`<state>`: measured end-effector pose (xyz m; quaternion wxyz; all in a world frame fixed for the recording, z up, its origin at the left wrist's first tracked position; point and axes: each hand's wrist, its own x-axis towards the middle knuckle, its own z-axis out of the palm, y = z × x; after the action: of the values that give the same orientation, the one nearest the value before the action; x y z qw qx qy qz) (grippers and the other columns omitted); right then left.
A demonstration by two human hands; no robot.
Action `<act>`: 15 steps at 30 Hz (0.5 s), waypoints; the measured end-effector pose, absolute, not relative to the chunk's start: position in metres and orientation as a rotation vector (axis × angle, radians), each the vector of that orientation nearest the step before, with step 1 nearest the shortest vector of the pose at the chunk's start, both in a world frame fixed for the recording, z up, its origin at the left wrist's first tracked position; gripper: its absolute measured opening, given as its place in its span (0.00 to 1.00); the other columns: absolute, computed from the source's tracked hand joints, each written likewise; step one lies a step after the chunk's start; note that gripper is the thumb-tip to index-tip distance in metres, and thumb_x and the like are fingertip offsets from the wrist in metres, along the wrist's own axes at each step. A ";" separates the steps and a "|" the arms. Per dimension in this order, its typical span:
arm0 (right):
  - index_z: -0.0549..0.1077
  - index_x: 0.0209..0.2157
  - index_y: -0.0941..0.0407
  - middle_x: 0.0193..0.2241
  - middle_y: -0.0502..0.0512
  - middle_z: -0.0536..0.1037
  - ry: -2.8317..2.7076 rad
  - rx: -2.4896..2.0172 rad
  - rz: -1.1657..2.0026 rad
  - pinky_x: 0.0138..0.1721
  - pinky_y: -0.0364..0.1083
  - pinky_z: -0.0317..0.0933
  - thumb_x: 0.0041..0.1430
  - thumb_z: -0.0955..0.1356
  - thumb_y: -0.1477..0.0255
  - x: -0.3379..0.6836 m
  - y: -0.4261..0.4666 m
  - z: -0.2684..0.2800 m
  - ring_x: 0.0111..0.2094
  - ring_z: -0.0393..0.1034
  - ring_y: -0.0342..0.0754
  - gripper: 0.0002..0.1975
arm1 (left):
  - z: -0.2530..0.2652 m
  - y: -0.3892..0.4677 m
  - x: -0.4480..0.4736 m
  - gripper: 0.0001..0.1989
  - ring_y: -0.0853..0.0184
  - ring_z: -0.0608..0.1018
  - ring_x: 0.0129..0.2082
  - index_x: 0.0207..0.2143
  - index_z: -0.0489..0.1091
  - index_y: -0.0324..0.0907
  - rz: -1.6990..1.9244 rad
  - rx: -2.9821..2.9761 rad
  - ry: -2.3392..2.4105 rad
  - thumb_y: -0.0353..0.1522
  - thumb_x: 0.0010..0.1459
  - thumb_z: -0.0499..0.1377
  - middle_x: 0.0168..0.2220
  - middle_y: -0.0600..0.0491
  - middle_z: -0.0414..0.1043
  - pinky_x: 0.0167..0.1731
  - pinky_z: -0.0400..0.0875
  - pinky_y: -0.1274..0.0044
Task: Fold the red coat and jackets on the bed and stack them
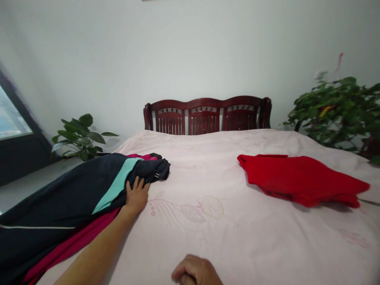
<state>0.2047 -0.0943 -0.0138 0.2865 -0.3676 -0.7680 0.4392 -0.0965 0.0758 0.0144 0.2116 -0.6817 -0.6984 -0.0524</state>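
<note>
From my remote station I had the left hand [138, 196] splayed, its grip spread wide, fingers on the navy garment with a teal band [86, 184]. That garment lay over a magenta one [74, 241] on the bedspread's left side [190, 237]. The right hand's [197, 271] grip was curled loosely, well apart from the folded red garment [291, 178].

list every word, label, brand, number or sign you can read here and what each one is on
There is no readable text in this view.
Dark garment: a small white mark near its far end, too small to tell whether it is lettering.
Bed sheet: a printed flower and other faint patterns, no words I can make out.
Red garment: no writing visible.
</note>
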 end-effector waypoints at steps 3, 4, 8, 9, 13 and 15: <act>0.81 0.36 0.55 0.34 0.52 0.81 -2.022 -1.015 1.138 0.39 0.42 0.66 0.49 0.63 0.81 0.212 -0.090 -0.003 0.36 0.75 0.44 0.18 | -0.001 0.059 -0.074 0.22 0.45 0.57 0.68 0.58 0.71 0.43 -0.242 -1.813 -1.981 0.30 0.65 0.49 0.65 0.38 0.62 0.63 0.42 0.47; 0.80 0.37 0.55 0.35 0.53 0.81 -2.028 -1.039 1.074 0.41 0.42 0.67 0.51 0.63 0.81 0.216 -0.088 0.001 0.37 0.75 0.45 0.18 | -0.004 0.054 -0.069 0.22 0.44 0.56 0.68 0.58 0.71 0.43 -0.265 -1.802 -1.980 0.31 0.65 0.49 0.66 0.39 0.60 0.63 0.43 0.47; 0.77 0.47 0.55 0.50 0.59 0.78 -2.147 -1.229 0.639 0.58 0.51 0.61 0.59 0.61 0.78 0.233 -0.073 0.013 0.53 0.70 0.51 0.19 | -0.014 0.037 -0.053 0.22 0.48 0.59 0.68 0.60 0.69 0.44 -0.276 -1.961 -1.921 0.33 0.67 0.48 0.67 0.42 0.60 0.63 0.51 0.51; 0.76 0.52 0.55 0.55 0.60 0.75 -2.193 -1.303 0.542 0.62 0.55 0.57 0.60 0.62 0.77 0.236 -0.069 0.014 0.58 0.66 0.53 0.20 | -0.016 0.034 -0.050 0.23 0.50 0.62 0.67 0.62 0.67 0.44 -0.265 -2.008 -1.921 0.34 0.68 0.47 0.66 0.42 0.62 0.62 0.54 0.54; 0.67 0.63 0.55 0.67 0.59 0.61 -2.367 -1.496 0.356 0.68 0.61 0.46 0.63 0.63 0.72 0.243 -0.061 0.009 0.68 0.51 0.60 0.27 | -0.024 0.027 -0.040 0.24 0.52 0.64 0.65 0.65 0.63 0.41 -0.253 -2.021 -1.976 0.34 0.68 0.47 0.66 0.41 0.62 0.61 0.59 0.58; 0.65 0.64 0.55 0.68 0.58 0.59 -2.417 -1.493 0.320 0.68 0.61 0.45 0.64 0.62 0.71 0.243 -0.061 0.005 0.69 0.49 0.60 0.27 | -0.025 0.025 -0.039 0.24 0.52 0.64 0.65 0.64 0.63 0.42 -0.271 -2.008 -1.987 0.35 0.68 0.48 0.66 0.41 0.62 0.61 0.59 0.58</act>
<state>0.2435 -0.0610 0.0052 0.1408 -0.5171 -0.8369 0.1109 -0.0386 0.0255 -0.0254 0.1511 -0.6994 -0.6921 -0.0944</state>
